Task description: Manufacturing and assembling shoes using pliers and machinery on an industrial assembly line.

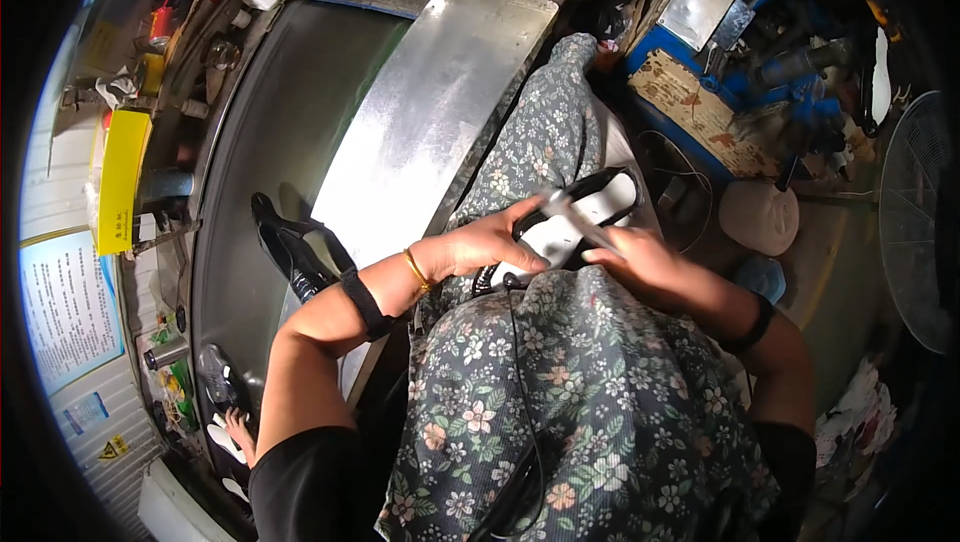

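Looked like the shoe (545,239) mid-frame was only partway done, left fingers (523,260) gripping it, right fingers (622,245) round a blurry tool (580,222), but couldn't tell how much remained.

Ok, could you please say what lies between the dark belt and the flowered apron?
In the head view, a shiny metal sheet lies there, the left forearm crossing its lower part.
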`<state>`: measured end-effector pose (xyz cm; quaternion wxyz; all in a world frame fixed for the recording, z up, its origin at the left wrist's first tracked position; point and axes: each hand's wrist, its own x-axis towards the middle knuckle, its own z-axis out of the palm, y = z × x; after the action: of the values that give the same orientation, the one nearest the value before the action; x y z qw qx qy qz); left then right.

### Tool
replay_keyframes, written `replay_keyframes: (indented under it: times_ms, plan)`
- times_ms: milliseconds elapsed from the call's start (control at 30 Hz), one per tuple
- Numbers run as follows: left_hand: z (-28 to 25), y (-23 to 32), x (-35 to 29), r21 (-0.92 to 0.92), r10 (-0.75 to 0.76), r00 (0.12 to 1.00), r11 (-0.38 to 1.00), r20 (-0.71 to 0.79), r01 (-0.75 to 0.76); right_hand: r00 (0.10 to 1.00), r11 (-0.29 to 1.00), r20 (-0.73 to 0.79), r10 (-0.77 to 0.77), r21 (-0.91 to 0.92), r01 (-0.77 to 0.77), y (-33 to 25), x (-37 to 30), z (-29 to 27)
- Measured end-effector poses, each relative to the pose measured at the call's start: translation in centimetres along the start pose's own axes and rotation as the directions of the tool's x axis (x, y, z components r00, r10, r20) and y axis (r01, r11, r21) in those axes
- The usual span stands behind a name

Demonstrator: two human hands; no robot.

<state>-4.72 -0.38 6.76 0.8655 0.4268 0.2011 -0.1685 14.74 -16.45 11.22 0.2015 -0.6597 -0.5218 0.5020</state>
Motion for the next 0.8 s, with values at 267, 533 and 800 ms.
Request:
replay_keyframes:
  times_ms: [267, 533, 800]
  plan:
    - [-1.5, 1.4, -7.6, 0.329, 0.448, 0.771, 0.887, -0.452, -0.323, 0.950, 0.968, -0.240, -0.199, 0.103, 0.228, -0.2, 6.5, -3.4]
    - [-5.5, -6.9, -4.4, 0.789, 0.596, 0.630, 0.007, -0.497, 0.615, 0.776, 0.938, -0.595, -0.209, -0.346, -0.012, -1.6, 28.4, -1.0]
    - [-2.8, -8.6, -5.6, 0.903, 0.800, 0.419, 0.382, -0.430, 0.198, 0.703, 0.845, -0.488, -0.518, -0.421, 0.330, 5.0, 17.1, -6.2]
